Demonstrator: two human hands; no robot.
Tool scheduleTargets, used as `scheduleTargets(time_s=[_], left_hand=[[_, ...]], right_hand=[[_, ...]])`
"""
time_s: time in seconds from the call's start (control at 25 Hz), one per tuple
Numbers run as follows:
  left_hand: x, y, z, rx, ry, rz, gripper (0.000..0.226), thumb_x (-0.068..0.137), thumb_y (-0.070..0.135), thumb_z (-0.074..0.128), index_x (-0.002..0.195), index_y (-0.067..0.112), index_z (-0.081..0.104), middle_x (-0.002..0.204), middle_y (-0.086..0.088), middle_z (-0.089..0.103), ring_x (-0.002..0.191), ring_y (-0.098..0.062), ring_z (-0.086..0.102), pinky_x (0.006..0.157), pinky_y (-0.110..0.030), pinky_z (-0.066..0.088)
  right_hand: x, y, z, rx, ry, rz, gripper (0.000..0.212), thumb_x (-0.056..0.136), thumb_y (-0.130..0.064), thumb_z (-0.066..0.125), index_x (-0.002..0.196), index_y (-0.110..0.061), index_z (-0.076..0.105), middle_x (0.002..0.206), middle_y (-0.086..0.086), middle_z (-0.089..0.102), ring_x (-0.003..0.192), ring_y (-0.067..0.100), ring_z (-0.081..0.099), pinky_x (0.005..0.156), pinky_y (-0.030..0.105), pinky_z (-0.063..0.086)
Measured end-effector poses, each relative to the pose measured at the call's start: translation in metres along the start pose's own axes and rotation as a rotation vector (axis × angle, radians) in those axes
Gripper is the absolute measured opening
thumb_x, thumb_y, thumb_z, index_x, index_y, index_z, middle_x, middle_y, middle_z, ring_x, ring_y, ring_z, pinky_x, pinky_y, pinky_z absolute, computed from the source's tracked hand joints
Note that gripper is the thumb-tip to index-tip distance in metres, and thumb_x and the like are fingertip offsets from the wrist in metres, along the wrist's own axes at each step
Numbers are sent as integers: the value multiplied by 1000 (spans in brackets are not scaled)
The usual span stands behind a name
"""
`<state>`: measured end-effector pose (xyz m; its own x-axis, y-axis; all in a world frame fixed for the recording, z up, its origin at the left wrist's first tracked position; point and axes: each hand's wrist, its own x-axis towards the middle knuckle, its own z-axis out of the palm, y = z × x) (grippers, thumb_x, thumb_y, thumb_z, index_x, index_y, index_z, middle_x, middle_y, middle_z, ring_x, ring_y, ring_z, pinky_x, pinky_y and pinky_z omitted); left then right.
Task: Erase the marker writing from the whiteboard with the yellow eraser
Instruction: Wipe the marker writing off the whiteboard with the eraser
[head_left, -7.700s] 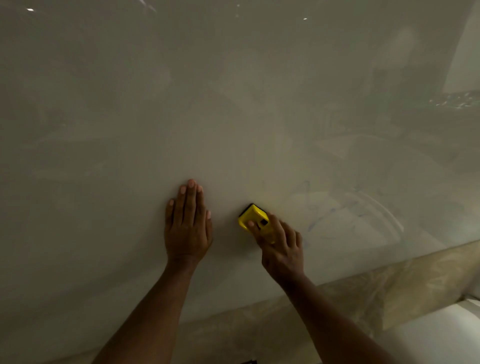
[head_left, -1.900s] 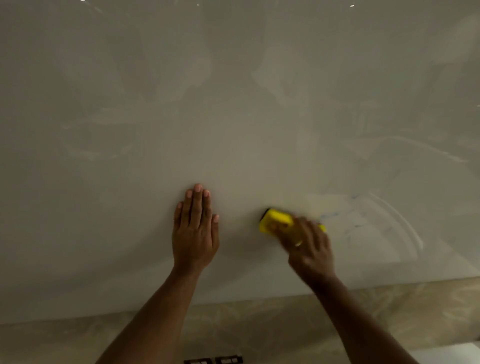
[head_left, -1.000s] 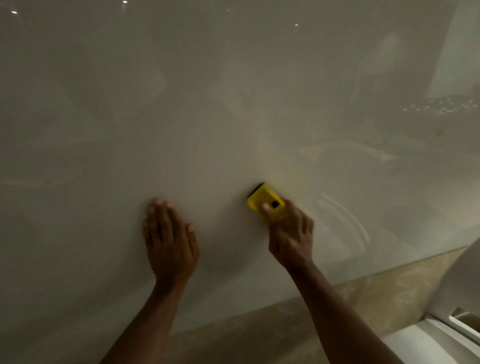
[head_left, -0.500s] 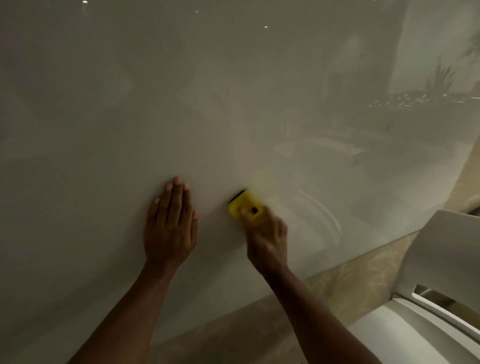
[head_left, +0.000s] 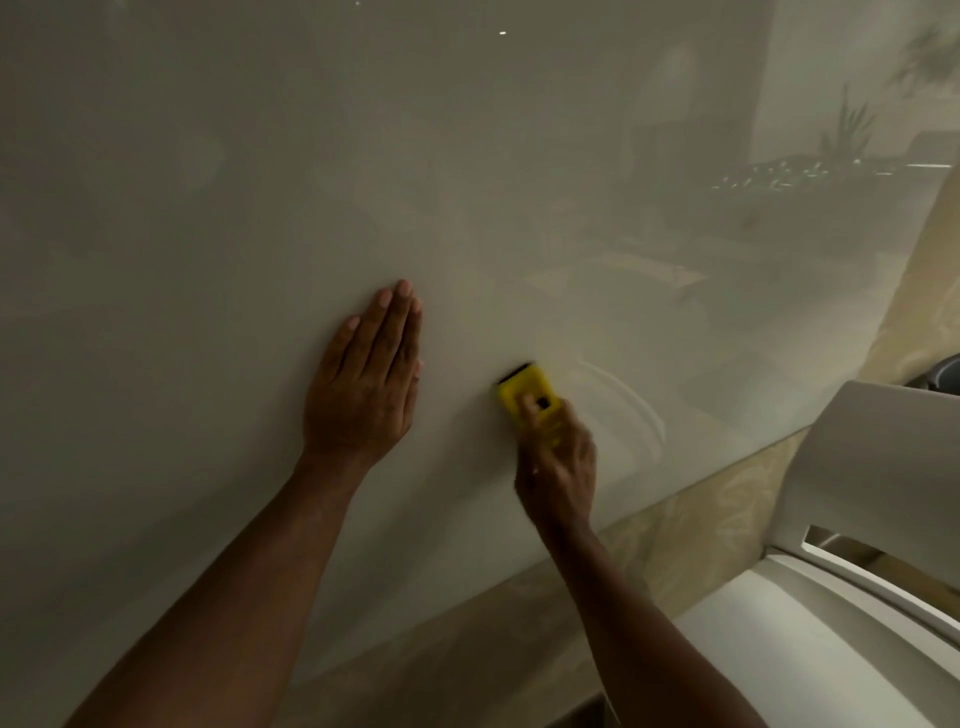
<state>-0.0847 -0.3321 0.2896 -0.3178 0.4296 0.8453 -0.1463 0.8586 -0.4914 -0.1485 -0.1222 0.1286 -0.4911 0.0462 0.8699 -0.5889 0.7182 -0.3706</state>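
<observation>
Yellow eraser (head_left: 527, 395) against whiteboard (head_left: 208, 208)

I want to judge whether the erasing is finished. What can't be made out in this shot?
Head view only:
- Board under the right hand and yellow eraser: covered.
- Faint marker on the whiteboard: lost among dim reflections.
- Right fingers: motion-blurred.
- Board under the flat left hand: hidden.
- Board's upper and left parts: cut off.

Whiteboard (head_left: 260, 182) bare above & left; left hand (head_left: 363, 384) blocks beside yellow eraser (head_left: 524, 392).
</observation>
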Motion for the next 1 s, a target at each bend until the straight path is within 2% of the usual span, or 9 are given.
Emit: scheduleTargets(time_s=[0.12, 0.2, 0.32, 0.4, 0.44, 0.6, 0.76, 0.92, 1.0], left_hand=[[-6, 4, 0, 1, -4, -5, 63, 110, 26, 43, 165, 1, 26, 172, -15, 28, 161, -28, 22, 131, -41, 14], [-8, 9, 2, 9, 4, -26, 63, 110, 25, 42, 165, 0, 24, 172, -15, 26, 162, -28, 19, 130, -43, 19], [-7, 10, 4, 19, -1, -52, 63, 111, 25, 39, 165, -1, 22, 173, -14, 20, 164, -26, 10, 130, -43, 18], [-8, 10, 3, 24, -13, -54, 62, 112, 25, 38, 166, 0, 21, 173, -15, 20, 164, -25, 7, 130, -42, 16], [-10, 11, 3, 22, -23, -55, 62, 112, 25, 37, 166, 0, 20, 173, -15, 20, 164, -25, 6, 130, -42, 16], [-14, 16, 3, 30, -25, -37, 63, 111, 24, 40, 165, -1, 21, 173, -16, 19, 164, -26, 7, 131, -42, 13], [-16, 19, 4, 27, -23, -56, 64, 109, 24, 42, 165, -1, 22, 174, -16, 17, 164, -26, 8, 131, -42, 12], [-18, 23, 4, 15, -30, -59, 64, 109, 24, 41, 165, -2, 23, 174, -16, 16, 164, -27, 8, 131, -42, 11], [-18, 24, 4, 17, -27, -68, 64, 109, 24, 41, 164, -3, 23, 173, -18, 18, 164, -28, 9, 132, -43, 11]], right_hand=[[-3, -1, 3, 118, 151, 619, 60, 97, -19, 52, 156, -15, 41, 135, 36, 50, 119, 50, 52, 97, 57, 53], [-36, -30, 15, 161, 102, 507, 61, 95, -16, 52, 155, -12, 42, 136, 33, 47, 117, 48, 53, 95, 53, 55], [-92, -65, 24, 192, -103, 27, 59, 97, -12, 59, 154, -17, 46, 141, 29, 49, 112, 45, 57, 91, 47, 55], [-109, -60, 22, 124, -173, -110, 66, 93, -8, 66, 154, -25, 48, 142, 26, 51, 107, 42, 58, 89, 44, 53], [-111, -53, 22, 121, -163, -33, 68, 91, -8, 68, 154, -26, 49, 143, 24, 51, 109, 41, 58, 89, 44, 54], [-99, -67, 26, 314, 50, 762, 81, 92, -21, 57, 162, -44, 22, 139, 16, 44, 115, 35, 56, 90, 44, 57], [-107, -71, 26, 324, -45, 599, 80, 93, -13, 64, 162, -33, 29, 144, 12, 38, 121, 32, 53, 95, 36, 53], [-67, -20, 22, 367, 26, 1243, 73, 101, -19, 58, 162, -30, 20, 130, 16, 42, 119, 38, 52, 100, 36, 44], [-44, -38, 12, 340, 50, 910, 72, 93, -13, 57, 161, -22, 33, 131, 12, 41, 116, 27, 48, 99, 30, 41]])
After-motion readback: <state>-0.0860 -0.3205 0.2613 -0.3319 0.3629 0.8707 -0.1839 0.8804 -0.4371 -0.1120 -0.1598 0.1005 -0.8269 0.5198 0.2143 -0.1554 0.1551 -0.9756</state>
